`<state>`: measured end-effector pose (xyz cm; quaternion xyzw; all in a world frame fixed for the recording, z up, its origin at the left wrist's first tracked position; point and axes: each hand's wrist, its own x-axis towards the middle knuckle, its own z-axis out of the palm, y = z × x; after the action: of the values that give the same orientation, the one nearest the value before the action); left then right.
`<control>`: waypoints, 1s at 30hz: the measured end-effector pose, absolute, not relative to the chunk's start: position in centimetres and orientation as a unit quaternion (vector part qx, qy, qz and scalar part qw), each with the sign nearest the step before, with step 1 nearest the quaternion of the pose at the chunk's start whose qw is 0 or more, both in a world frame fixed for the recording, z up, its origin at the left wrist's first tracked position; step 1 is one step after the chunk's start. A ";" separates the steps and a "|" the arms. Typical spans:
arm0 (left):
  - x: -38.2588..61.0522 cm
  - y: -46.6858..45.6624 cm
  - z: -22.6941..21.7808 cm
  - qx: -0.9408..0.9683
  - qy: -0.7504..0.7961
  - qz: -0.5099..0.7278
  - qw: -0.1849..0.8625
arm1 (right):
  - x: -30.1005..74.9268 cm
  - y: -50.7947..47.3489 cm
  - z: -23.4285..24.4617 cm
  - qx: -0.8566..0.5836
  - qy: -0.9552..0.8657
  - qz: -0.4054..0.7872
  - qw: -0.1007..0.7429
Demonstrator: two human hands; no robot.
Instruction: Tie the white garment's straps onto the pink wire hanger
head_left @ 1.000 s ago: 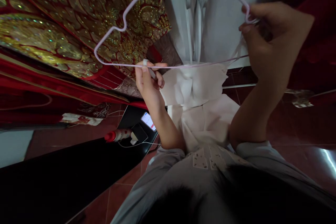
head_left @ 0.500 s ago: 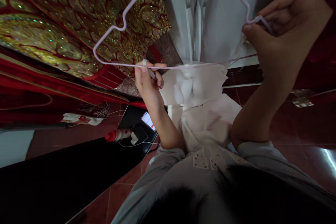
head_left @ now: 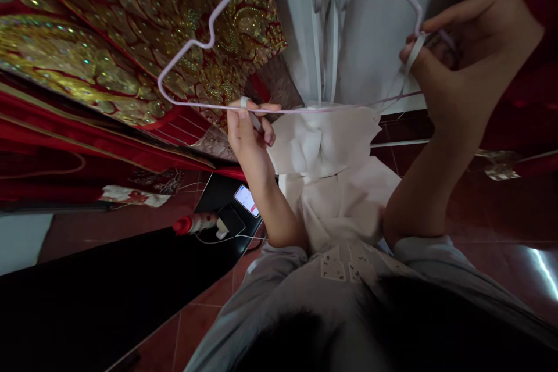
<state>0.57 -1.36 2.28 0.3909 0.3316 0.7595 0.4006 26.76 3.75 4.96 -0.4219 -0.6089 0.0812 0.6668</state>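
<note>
The left hand (head_left: 250, 131) is closed around the bottom bar of a thin, pale wire hanger (head_left: 200, 44). Its fingers (head_left: 261, 109) curl over the bar, and a small white band sits on one of them. The right hand (head_left: 473, 64) is up at the hanger's right corner. There its fingers (head_left: 412, 52) are pinched together on a white strap (head_left: 399, 82), right where the wire bends. The hanger is held up in the air in front of the person. Its top goes out of the picture.

A white garment (head_left: 331, 151) hangs from the bottom bar, between the two arms, and drops down toward the person's grey shirt (head_left: 296, 290). The strap runs from the garment up to the right corner.

Behind the hanger on the left is a big red and gold beaded cloth (head_left: 131, 29). Behind it in the middle is a white door frame (head_left: 375, 11). Low down, by the left arm, a phone (head_left: 246, 200) with a lit screen lies on a black worktop (head_left: 108, 279). A white plug with a cord (head_left: 222, 231) is near it. The floor (head_left: 501, 215) has dark red tiles.
</note>
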 end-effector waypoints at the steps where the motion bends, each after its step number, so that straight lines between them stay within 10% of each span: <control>1: 0.6 -1.3 2.3 0.391 0.326 0.760 0.404 | 26.8 3.9 5.0 -0.418 -0.602 0.085 0.675; 30: 0.5 -1.3 2.2 0.391 0.349 0.751 0.402 | 24.8 5.2 5.3 -0.332 -0.588 0.087 0.732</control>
<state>0.52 -1.35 2.17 0.3908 0.3485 0.7513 0.4017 24.84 5.16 5.28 -0.3321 -0.5880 0.0871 0.7324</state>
